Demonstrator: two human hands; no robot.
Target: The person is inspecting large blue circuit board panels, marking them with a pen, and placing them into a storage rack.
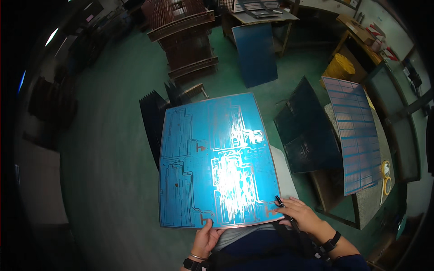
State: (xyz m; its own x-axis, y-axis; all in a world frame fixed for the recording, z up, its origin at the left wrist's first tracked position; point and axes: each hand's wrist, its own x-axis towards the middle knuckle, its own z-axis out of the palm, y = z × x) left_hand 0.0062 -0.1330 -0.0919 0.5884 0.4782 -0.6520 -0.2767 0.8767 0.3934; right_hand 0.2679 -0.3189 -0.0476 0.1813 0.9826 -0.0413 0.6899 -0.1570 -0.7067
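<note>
A large blue circuit board panel (190, 140), with copper-coloured trace patterns and a bright glare on its right half, lies in front of me. My left hand (206, 240) grips its near edge, thumb on top and the other fingers partly hidden underneath. At the near right corner is my right hand (304, 216), closed on a slim black pen (280, 202) that points up and away from me. The fingers of this hand also rest at the panel's edge.
Dark panels (312, 131) stand to the right, beside a copper-and-blue gridded panel (355, 135) on a bench. Yellow-handled scissors (387, 185) lie there. Behind the board is a black slotted rack (153, 113). Farther off stand a blue panel (255, 54), brown stacked racks (187, 49) and a yellow roll (340, 67).
</note>
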